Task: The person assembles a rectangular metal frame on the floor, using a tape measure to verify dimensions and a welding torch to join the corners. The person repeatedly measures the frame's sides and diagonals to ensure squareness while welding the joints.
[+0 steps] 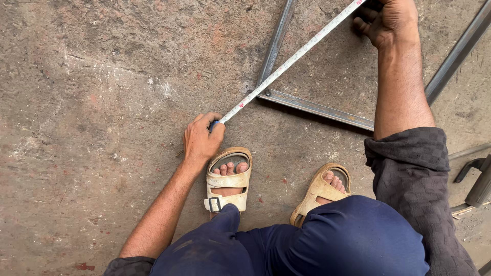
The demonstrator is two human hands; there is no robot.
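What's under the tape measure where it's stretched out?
The tape crosses a corner of the metal frame and bare concrete floor. Its case is hidden in the left hand; its far end is covered by the right hand.

The person is wearing dark navy trousers (327, 240), the cloth showing faint dusty smudges near the knee closest to the left hand (202, 140). A dark grey checked shirt is covering both arms, its sleeves (409, 153) rolled up and bunching in thick folds well below the right hand (386, 20), leaving the forearms bare. On the feet the person is wearing open-toed cream sandals (227, 181), scuffed and dirty; the one just beside the left hand is showing a broad strap and a metal buckle (215, 204) at its side.
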